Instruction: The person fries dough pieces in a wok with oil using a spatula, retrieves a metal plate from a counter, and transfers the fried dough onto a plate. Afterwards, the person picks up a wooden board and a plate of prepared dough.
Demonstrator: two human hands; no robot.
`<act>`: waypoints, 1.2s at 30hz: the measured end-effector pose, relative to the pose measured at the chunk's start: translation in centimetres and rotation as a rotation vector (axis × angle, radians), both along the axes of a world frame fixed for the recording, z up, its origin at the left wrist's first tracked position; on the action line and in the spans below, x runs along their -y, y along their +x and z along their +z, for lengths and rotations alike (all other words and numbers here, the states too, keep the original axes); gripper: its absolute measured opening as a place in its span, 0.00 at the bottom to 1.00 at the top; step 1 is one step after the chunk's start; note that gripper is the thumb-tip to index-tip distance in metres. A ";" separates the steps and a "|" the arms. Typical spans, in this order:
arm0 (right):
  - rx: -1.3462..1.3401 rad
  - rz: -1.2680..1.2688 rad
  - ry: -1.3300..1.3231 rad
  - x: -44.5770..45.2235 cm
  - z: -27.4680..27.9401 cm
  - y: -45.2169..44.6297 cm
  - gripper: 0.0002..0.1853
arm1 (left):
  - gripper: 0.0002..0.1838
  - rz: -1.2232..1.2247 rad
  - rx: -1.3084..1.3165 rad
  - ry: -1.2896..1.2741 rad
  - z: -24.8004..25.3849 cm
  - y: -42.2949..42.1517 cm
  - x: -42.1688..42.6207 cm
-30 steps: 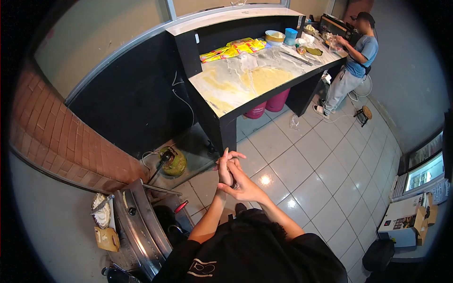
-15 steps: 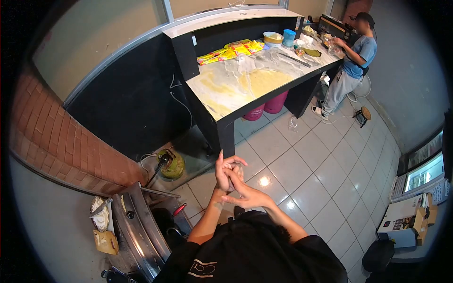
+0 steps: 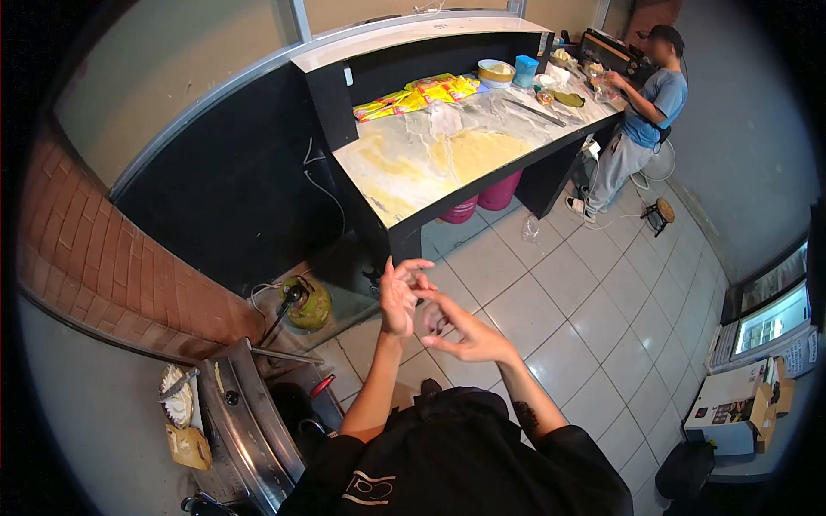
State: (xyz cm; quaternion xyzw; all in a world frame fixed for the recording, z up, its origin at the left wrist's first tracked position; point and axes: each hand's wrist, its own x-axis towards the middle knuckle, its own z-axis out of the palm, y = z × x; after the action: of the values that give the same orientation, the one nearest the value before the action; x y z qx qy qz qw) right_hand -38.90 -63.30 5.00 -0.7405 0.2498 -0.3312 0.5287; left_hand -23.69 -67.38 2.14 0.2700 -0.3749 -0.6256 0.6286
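Note:
My left hand (image 3: 401, 301) is raised in front of my body with its palm turned inward and its fingers spread, and nothing is in it. Close beside it on the right is my right hand (image 3: 469, 334), also free of any object, its fingers bent and apart. The right fingertips overlap the left fingers in the picture; whether they touch, I cannot tell. Beyond both hands is the front corner of a marble-topped counter (image 3: 391, 206), dusted with a pale yellow powder (image 3: 482, 153).
Yellow packets (image 3: 422, 95), a bowl (image 3: 496, 72) and a long blade-like tool (image 3: 533, 112) lie on the counter. A co-worker (image 3: 658, 99) stands at its far end. A green gas cylinder (image 3: 306, 303) and a steel machine (image 3: 249, 413) are at left, a stool (image 3: 659, 215) at right.
My hands, clasped together half a second ago, have come apart, with the right drawing away to the right. The view has shifted slightly.

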 end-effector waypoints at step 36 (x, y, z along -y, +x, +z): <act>-0.179 -0.993 0.164 39.5 10.9 -18.1 0.42 | 0.09 0.020 0.168 0.042 -0.6 -2.2 9.6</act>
State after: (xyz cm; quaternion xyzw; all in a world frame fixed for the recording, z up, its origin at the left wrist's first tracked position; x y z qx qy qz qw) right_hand -56.99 -102.82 15.90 -0.5138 0.6412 -0.4571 0.3404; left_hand -25.89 -77.02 1.51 0.3385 -0.4103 -0.6022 0.5954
